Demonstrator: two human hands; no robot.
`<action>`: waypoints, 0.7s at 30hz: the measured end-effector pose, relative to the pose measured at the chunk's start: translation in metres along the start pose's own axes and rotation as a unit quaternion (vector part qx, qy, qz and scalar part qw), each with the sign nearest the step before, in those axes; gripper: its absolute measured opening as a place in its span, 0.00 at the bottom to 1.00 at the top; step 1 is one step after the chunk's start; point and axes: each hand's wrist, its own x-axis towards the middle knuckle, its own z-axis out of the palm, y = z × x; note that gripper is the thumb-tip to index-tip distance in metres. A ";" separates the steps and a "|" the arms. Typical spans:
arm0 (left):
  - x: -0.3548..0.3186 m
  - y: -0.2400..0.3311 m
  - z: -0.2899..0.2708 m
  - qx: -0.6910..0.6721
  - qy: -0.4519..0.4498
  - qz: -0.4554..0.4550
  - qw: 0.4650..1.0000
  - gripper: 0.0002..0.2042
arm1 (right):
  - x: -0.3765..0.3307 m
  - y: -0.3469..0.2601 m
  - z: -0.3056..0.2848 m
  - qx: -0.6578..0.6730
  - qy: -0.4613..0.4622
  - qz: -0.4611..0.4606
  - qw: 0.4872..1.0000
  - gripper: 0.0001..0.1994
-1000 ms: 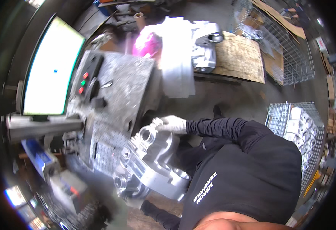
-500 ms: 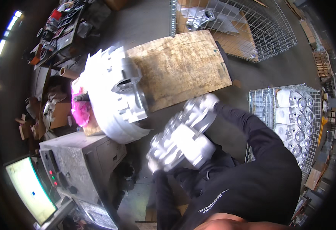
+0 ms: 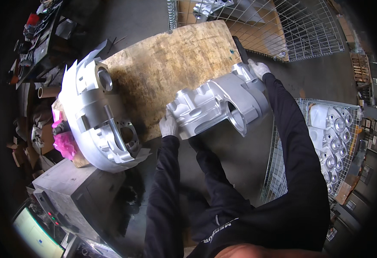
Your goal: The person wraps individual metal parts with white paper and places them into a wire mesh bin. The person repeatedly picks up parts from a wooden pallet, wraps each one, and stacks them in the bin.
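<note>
Between my two gloved hands is a large silver cast metal housing (image 3: 214, 103), with ribs, bores and a round flanged opening. My left hand (image 3: 169, 124) grips its left end. At the far right end, my right hand (image 3: 258, 69) is closed round a projecting lug. The housing's far side overlaps the front edge of a worn wooden board (image 3: 167, 56); whether it rests there I cannot tell. To the left, a second silver metal housing (image 3: 96, 107) lies on white foam sheeting (image 3: 73, 92) at the board's left end.
Pink plastic wrap (image 3: 64, 144) lies beside the foam. A grey metal cabinet (image 3: 74, 185) and a lit screen (image 3: 35, 234) stand at the lower left. A wire basket (image 3: 266, 200) of similar castings (image 3: 334, 142) is on the right; another wire basket (image 3: 313, 36) stands far right.
Both hands have carried the housing away from my body and up to the board's front edge. My arms are now stretched further out, and the view has shifted.
</note>
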 end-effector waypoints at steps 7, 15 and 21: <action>-0.056 -0.041 -0.053 0.213 0.131 0.264 0.932 0.13 | -0.038 0.070 0.004 0.096 0.233 0.080 0.964 0.33; -0.304 -0.254 -0.226 0.208 0.217 -0.035 0.953 0.13 | -0.225 0.194 0.197 -0.048 -0.050 -0.052 0.996 0.31; -0.506 -0.430 -0.242 -0.007 0.453 -0.215 0.865 0.12 | -0.353 0.020 0.328 0.184 -0.431 0.009 0.883 0.22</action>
